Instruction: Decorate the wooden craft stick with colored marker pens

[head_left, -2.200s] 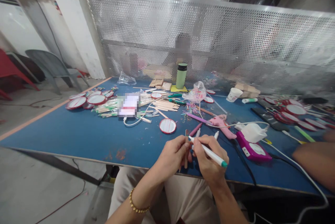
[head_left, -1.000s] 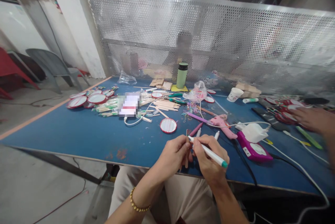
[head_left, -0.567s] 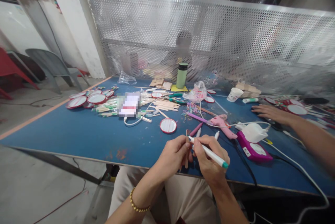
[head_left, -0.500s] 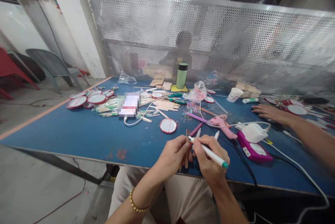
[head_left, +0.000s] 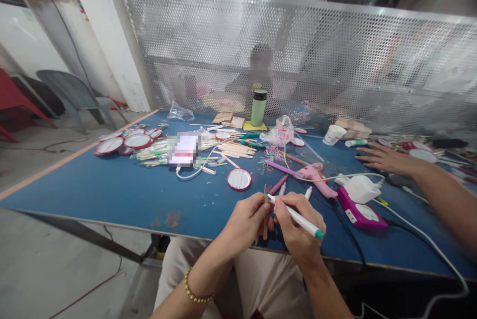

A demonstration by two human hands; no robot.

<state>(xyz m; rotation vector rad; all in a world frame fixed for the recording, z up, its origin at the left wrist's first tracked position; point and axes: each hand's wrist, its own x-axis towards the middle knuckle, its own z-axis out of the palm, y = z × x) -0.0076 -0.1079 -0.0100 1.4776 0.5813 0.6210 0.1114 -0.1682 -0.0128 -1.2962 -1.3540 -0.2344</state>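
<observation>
My left hand (head_left: 246,219) is closed around a thin wooden craft stick (head_left: 266,229), which stands nearly upright near the table's front edge. In my right hand (head_left: 301,227) is a white marker (head_left: 301,219) with a green end, gripped like a pen. Its tip meets the upper part of the stick, or comes very close to it. My fingers hide much of the stick. Just beyond my hands lie a purple marker (head_left: 278,186) and white markers (head_left: 308,193). A round red-rimmed lid (head_left: 239,179) rests on the table to their left.
A pink glue gun (head_left: 316,177), a magenta power strip (head_left: 363,215) and a white charger (head_left: 361,190) with cables sit at right. Another person's hand (head_left: 391,160) reaches in there. A phone (head_left: 184,149), wooden sticks (head_left: 236,149) and a green bottle (head_left: 258,109) are farther back.
The other person's hand at the right has shifted slightly, its fingers now spread more. My own hands, the marker and the stick have barely moved.
</observation>
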